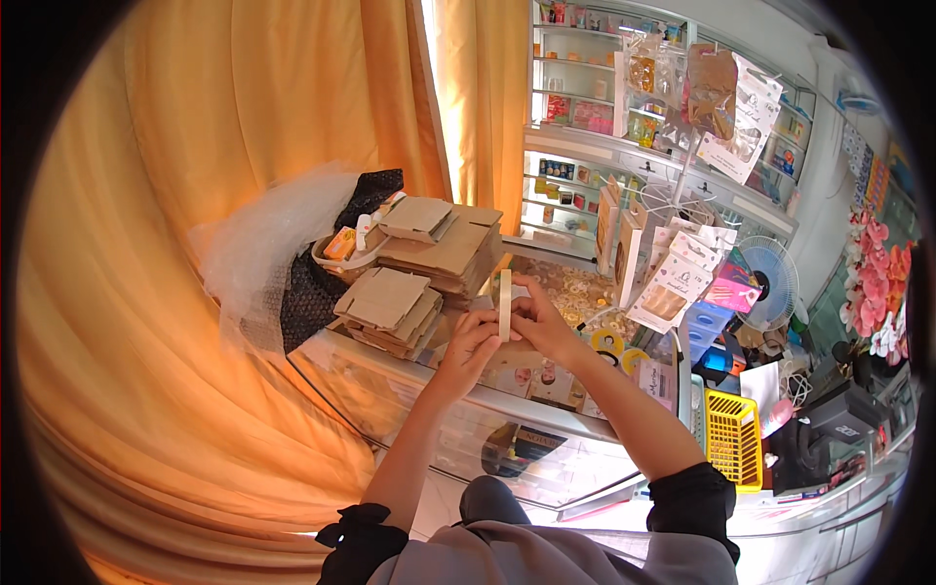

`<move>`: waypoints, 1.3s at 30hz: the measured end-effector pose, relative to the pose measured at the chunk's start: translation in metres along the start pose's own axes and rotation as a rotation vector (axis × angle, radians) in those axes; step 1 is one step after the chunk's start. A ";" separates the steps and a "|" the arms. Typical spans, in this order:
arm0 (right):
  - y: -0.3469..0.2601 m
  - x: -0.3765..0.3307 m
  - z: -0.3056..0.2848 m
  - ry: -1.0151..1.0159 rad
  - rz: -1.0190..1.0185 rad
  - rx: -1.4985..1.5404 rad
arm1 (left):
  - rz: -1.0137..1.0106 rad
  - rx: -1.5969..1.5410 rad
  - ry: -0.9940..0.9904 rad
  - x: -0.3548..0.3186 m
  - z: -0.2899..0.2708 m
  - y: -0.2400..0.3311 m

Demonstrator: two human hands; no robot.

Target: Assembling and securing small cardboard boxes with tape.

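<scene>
left hand (471, 343) + right hand (539, 322) both pinched shut on thin cream-coloured tape roll (505, 304) | roll stands on edge, vertical, between the two grips | above glass desk (409, 380), beside flat cardboard box stacks (390, 307)

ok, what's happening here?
A person stands at a glass counter and holds a roll of tape upright on edge between both hands: the left hand below it, the right hand at its side. Stacks of flat cardboard boxes lie just beyond, beside an orange curtain.
</scene>
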State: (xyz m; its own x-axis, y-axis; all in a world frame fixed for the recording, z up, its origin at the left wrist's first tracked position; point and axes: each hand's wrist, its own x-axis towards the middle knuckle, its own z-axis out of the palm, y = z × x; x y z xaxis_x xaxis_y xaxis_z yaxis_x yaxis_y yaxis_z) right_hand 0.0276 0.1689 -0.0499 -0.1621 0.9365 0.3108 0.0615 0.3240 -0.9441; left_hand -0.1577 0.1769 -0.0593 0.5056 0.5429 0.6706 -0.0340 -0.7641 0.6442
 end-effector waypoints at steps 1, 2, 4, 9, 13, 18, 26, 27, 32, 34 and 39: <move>-0.001 0.000 0.001 0.016 0.010 0.005 | 0.017 0.001 -0.006 0.000 0.000 0.002; -0.001 -0.001 0.001 0.031 0.019 0.010 | 0.017 0.000 -0.007 0.000 0.001 0.004; 0.004 0.001 0.001 0.030 0.003 0.016 | -0.047 -0.007 0.005 0.000 0.004 0.009; 0.006 0.002 -0.002 0.018 -0.021 0.015 | -0.060 -0.009 -0.002 0.002 0.003 0.008; -0.001 -0.001 0.001 0.011 -0.003 -0.002 | -0.066 -0.015 -0.003 0.001 0.001 0.006; -0.002 -0.001 0.001 0.015 0.001 -0.004 | -0.069 -0.022 0.016 0.000 0.002 0.002; 0.007 0.002 0.001 0.037 -0.068 0.025 | -0.029 0.012 0.132 0.000 0.006 0.020; 0.008 0.002 0.001 0.038 -0.068 0.026 | 0.008 0.080 0.217 -0.001 0.006 0.023; 0.010 0.003 0.002 0.053 -0.080 -0.051 | 0.144 0.291 0.382 -0.009 0.004 0.023; 0.007 0.002 0.002 0.055 -0.069 -0.046 | 0.221 0.494 0.416 -0.011 0.003 0.026; 0.008 0.002 0.001 0.047 -0.082 -0.050 | 0.246 0.583 0.417 -0.007 0.006 0.030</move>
State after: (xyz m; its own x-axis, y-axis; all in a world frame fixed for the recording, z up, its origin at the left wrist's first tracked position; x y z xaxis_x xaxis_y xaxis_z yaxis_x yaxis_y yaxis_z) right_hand 0.0271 0.1736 -0.0566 -0.1221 0.9116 0.3926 0.0990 0.4047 -0.9091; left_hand -0.1575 0.1481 -0.0473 0.1704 0.3313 0.9280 0.4159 -0.8780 0.2371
